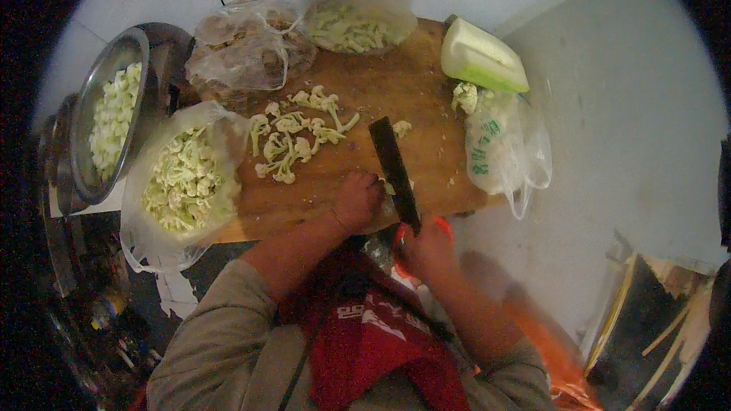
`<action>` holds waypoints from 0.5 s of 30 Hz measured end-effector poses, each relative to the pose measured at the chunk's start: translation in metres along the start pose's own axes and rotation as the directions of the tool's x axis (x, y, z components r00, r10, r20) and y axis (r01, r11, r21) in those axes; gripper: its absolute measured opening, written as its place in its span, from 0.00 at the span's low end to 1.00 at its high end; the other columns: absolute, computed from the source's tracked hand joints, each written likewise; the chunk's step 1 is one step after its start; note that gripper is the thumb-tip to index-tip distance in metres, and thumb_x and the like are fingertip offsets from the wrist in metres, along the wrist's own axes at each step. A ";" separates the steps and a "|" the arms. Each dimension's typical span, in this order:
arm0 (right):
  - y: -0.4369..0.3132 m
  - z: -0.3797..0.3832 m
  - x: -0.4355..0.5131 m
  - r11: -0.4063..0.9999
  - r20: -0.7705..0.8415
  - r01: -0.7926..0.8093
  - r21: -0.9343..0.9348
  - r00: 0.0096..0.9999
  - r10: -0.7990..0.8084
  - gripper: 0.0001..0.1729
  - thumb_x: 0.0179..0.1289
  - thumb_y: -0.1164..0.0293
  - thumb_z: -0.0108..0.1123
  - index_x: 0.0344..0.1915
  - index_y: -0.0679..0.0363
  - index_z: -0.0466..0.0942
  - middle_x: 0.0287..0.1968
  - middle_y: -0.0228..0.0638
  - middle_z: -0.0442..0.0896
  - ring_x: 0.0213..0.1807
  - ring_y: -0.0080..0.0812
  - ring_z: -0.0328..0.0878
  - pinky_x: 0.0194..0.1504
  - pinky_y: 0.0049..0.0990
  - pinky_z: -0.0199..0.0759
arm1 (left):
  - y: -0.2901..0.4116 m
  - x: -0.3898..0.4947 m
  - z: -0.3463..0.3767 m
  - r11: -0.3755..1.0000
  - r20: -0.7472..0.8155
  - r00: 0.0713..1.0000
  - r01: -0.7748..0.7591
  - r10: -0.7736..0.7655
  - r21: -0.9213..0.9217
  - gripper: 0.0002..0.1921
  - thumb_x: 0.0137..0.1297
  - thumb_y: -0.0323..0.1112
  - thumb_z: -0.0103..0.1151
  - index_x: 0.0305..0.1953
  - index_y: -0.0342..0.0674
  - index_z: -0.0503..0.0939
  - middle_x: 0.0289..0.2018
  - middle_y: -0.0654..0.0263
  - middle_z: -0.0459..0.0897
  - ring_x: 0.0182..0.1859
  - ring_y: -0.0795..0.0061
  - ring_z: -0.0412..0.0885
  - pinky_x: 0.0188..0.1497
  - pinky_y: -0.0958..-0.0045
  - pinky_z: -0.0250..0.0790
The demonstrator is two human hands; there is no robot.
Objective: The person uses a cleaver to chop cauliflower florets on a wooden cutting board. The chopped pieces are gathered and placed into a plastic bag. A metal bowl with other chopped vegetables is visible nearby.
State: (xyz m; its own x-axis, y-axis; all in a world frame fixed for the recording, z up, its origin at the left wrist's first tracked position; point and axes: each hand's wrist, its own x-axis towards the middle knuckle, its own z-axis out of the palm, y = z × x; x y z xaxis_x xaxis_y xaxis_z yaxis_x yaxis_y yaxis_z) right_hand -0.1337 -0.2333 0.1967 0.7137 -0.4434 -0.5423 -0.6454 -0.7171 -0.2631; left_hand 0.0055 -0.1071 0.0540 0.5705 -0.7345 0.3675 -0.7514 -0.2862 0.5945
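Note:
My right hand grips the handle end of a dark-bladed kitchen knife, whose blade points away from me over the wooden cutting board. Just left of the blade, my left hand rests near the board's front edge with its fingers curled. A small pale piece shows between its fingertips and the blade; whether the fingers hold it I cannot tell. Cut cauliflower florets lie loose on the board, left of the knife. One small floret lies right of the blade's far end.
At left, an open plastic bag of cauliflower stands beside a metal bowl of diced pale vegetable. Behind are a bag of brownish food and a bag of cut greenish pieces. A large pale-green vegetable piece and a tied-handle bag sit right.

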 end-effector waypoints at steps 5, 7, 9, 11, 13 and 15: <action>-0.005 -0.003 0.020 1.000 -0.030 0.020 0.001 0.999 -0.019 0.24 0.74 0.55 0.60 0.53 0.65 0.73 0.38 0.60 0.86 0.43 0.64 0.84 0.46 0.56 0.77 | 0.005 0.000 -0.005 0.991 0.496 0.865 0.010 -0.077 0.137 0.12 0.54 0.39 0.67 0.38 0.42 0.86 0.43 0.57 0.82 0.48 0.55 0.79 0.50 0.51 0.71; -0.004 -0.007 0.021 1.000 -0.002 0.007 0.012 1.000 -0.007 0.24 0.74 0.55 0.60 0.54 0.64 0.72 0.39 0.60 0.86 0.43 0.65 0.84 0.45 0.56 0.77 | 0.008 -0.011 -0.001 0.995 0.259 0.964 0.028 -0.052 0.094 0.16 0.53 0.40 0.70 0.42 0.42 0.86 0.44 0.57 0.83 0.49 0.54 0.80 0.51 0.49 0.71; 0.000 -0.009 0.020 1.000 0.027 -0.011 0.016 1.000 0.011 0.24 0.74 0.55 0.60 0.56 0.63 0.71 0.40 0.60 0.86 0.44 0.66 0.84 0.46 0.57 0.77 | 0.006 -0.022 0.005 0.997 0.126 0.990 0.048 -0.056 0.062 0.20 0.49 0.41 0.72 0.44 0.42 0.85 0.44 0.56 0.83 0.49 0.52 0.80 0.51 0.48 0.71; 0.007 -0.010 0.022 0.988 -0.029 0.083 -0.128 0.996 -0.087 0.24 0.74 0.55 0.59 0.57 0.63 0.71 0.42 0.61 0.86 0.45 0.67 0.83 0.46 0.58 0.77 | 0.001 -0.030 0.009 0.995 0.077 0.993 0.090 -0.092 0.037 0.24 0.46 0.41 0.74 0.47 0.41 0.84 0.45 0.55 0.83 0.48 0.50 0.80 0.51 0.48 0.71; 0.015 -0.011 0.029 0.989 -0.115 0.057 -0.139 0.991 -0.074 0.25 0.75 0.55 0.59 0.59 0.61 0.71 0.44 0.62 0.85 0.46 0.68 0.83 0.47 0.59 0.77 | -0.010 -0.034 0.007 0.989 0.085 0.986 0.142 -0.145 0.038 0.28 0.44 0.42 0.76 0.49 0.40 0.83 0.47 0.53 0.82 0.48 0.48 0.80 0.51 0.48 0.71; 0.019 -0.012 0.037 0.998 -0.201 -0.048 -0.032 0.979 0.041 0.25 0.75 0.55 0.58 0.62 0.59 0.70 0.45 0.63 0.85 0.46 0.68 0.83 0.48 0.59 0.77 | -0.022 -0.033 -0.002 0.984 0.050 0.984 0.171 -0.173 0.054 0.30 0.45 0.42 0.75 0.52 0.38 0.82 0.50 0.51 0.81 0.49 0.47 0.80 0.51 0.49 0.73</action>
State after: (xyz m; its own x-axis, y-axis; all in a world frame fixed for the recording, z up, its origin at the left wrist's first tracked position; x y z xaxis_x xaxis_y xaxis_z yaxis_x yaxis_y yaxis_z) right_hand -0.1163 -0.2701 0.1806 0.7271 -0.5713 -0.3808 -0.6699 -0.7118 -0.2111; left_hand 0.0041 -0.0753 0.0303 0.6749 -0.7035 0.2226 -0.6599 -0.4404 0.6088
